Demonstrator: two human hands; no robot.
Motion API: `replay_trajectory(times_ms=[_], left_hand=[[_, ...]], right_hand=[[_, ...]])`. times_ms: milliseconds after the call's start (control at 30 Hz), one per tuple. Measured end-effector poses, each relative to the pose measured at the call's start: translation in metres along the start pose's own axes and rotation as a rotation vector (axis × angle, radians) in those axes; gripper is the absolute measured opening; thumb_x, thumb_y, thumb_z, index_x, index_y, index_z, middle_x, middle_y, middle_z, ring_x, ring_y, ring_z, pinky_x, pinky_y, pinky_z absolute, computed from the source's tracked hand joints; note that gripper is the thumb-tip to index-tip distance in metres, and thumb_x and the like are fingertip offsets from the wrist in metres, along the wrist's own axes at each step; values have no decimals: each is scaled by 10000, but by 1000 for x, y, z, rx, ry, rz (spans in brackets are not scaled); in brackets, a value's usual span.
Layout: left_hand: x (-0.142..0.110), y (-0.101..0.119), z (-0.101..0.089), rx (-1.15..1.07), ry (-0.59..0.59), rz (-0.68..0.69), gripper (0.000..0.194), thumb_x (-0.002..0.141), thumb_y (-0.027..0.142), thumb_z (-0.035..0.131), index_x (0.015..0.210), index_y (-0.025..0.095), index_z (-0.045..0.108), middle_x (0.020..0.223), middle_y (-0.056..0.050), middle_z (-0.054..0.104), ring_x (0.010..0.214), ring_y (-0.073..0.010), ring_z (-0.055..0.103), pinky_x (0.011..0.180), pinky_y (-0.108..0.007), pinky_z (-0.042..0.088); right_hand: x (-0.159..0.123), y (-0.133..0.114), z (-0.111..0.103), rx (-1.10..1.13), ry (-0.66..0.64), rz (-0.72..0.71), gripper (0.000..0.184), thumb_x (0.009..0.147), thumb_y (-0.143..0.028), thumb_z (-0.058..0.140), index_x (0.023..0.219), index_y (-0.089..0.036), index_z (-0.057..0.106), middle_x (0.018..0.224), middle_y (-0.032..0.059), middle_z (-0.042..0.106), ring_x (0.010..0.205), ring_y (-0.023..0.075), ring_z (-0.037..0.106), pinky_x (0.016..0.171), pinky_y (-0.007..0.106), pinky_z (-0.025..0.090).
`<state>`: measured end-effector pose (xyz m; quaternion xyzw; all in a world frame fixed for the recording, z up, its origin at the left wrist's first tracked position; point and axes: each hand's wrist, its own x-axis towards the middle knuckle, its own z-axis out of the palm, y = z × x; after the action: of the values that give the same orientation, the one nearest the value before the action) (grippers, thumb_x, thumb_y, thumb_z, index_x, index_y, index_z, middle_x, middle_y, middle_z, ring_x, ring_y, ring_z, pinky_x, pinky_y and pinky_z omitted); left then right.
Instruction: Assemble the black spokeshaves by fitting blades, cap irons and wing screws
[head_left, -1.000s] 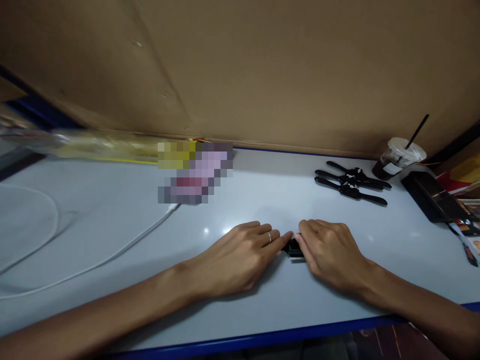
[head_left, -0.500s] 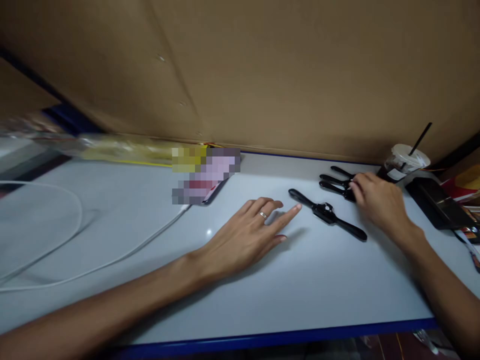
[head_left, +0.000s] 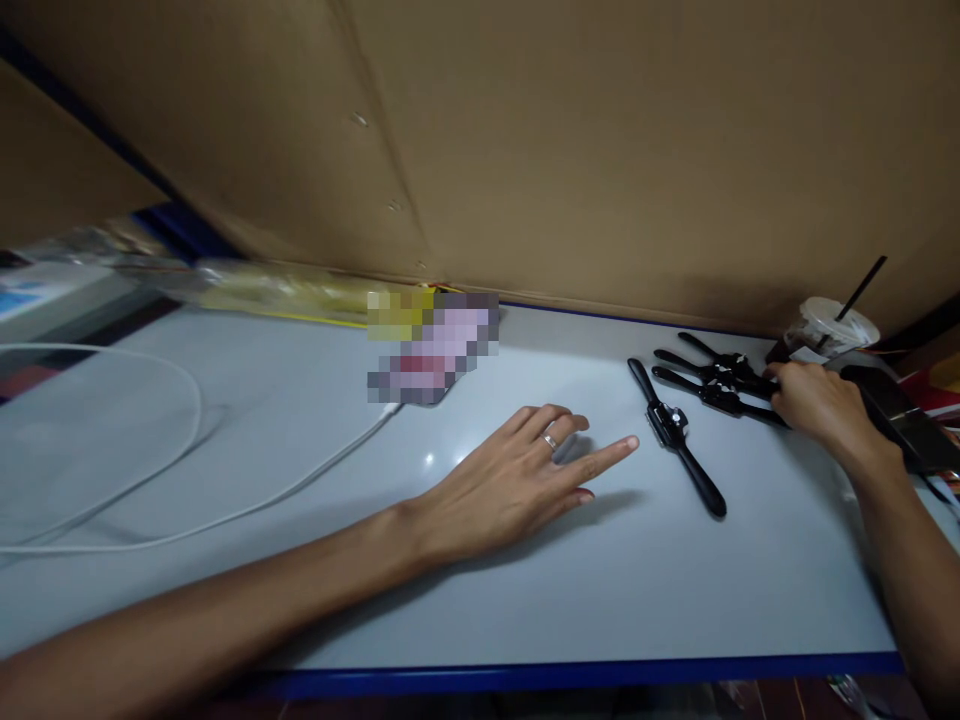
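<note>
A black spokeshave (head_left: 667, 425) lies alone on the white table, slanted, its far handle pointing up and left. My left hand (head_left: 517, 480), a ring on one finger, hovers low beside it with fingers spread; the index fingertip is close to its body, and I cannot tell if they touch. To the right, three more black spokeshaves (head_left: 721, 398) lie close together, nearly parallel, their bodies partly overlapping in view. At their right handle ends, my right hand (head_left: 821, 405) has its fingers closed on a handle; the grip itself is partly hidden.
A lidded plastic cup (head_left: 832, 325) with a black straw stands behind my right hand, near a black box-like object (head_left: 900, 415). A phone (head_left: 435, 350) on a white cable (head_left: 330, 460) lies left of centre. A yellow plastic-wrapped package (head_left: 292, 295) rests along the cardboard wall (head_left: 600, 150).
The lone spokeshave has turned to a steeper slant. My right hand has shifted right along the group, uncovering their bodies. The view has swung slightly left.
</note>
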<state>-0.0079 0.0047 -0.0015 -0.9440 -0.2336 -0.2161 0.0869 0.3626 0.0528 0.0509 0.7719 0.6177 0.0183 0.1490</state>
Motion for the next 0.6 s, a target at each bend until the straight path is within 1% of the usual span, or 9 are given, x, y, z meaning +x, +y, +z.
replay_trajectory(times_ms=[167, 233, 267, 333, 367, 400, 467, 533, 600], left_hand=[[0, 0, 1, 4, -9, 5, 486, 1045, 318, 490, 1516, 239, 399, 1187, -126, 612, 1077, -274, 538, 891, -414, 500], [0, 0, -1, -6, 9, 2, 442, 1040, 315, 500, 1468, 210, 464, 1171, -131, 618, 1073, -274, 539, 882, -415, 498], [0, 0, -2, -26, 29, 3, 375, 1039, 322, 504, 1388, 192, 543, 1149, -131, 621, 1063, -270, 541, 869, -411, 497], [0, 1, -5, -86, 104, 8, 221, 1030, 316, 526, 1083, 171, 685, 1070, -117, 626, 1020, -256, 551, 828, -390, 485], [0, 1, -6, -116, 149, 10, 214, 1020, 289, 546, 915, 168, 689, 1021, -104, 626, 992, -245, 556, 803, -376, 473], [0, 2, -7, -139, 190, 11, 253, 1007, 246, 563, 787, 168, 660, 977, -88, 624, 964, -232, 560, 778, -362, 457], [0, 4, -8, -169, 238, 5, 308, 981, 147, 560, 679, 168, 613, 926, -66, 626, 927, -209, 563, 746, -343, 433], [1, 5, -7, -199, 240, -3, 332, 965, 92, 533, 649, 169, 601, 921, -59, 635, 914, -196, 564, 737, -338, 425], [1, 5, -5, -218, 233, -17, 347, 947, 68, 517, 622, 168, 585, 934, -60, 644, 917, -194, 562, 741, -342, 424]], right_hand=[[9, 10, 3, 3, -31, 8, 413, 865, -185, 515, 1253, -186, 654, 1254, 188, 677, 1097, 335, 658, 735, 356, 424], [13, 13, 5, 21, -36, 9, 401, 856, -217, 536, 1239, -211, 655, 1231, 155, 693, 1090, 321, 660, 736, 344, 429], [14, 14, 6, 30, -36, 9, 391, 853, -234, 545, 1227, -218, 654, 1220, 145, 699, 1082, 318, 662, 735, 342, 429], [16, 16, 9, 47, -30, 7, 363, 851, -263, 554, 1199, -222, 652, 1195, 137, 705, 1053, 317, 668, 722, 340, 426], [17, 17, 10, 56, -24, 4, 345, 854, -275, 556, 1182, -222, 650, 1172, 133, 710, 1034, 314, 672, 714, 337, 422], [17, 17, 11, 64, -18, 2, 324, 857, -285, 560, 1163, -222, 648, 1141, 128, 714, 1015, 310, 676, 708, 334, 420], [18, 17, 13, 82, -7, 0, 267, 865, -299, 582, 1110, -218, 650, 1065, 112, 716, 976, 293, 679, 706, 325, 424], [18, 16, 14, 99, -2, -5, 218, 891, -328, 617, 1065, -201, 649, 1007, 85, 702, 926, 255, 672, 725, 324, 454], [19, 15, 14, 127, 1, -13, 239, 934, -385, 638, 1055, -178, 648, 993, 56, 682, 882, 212, 657, 760, 343, 503]])
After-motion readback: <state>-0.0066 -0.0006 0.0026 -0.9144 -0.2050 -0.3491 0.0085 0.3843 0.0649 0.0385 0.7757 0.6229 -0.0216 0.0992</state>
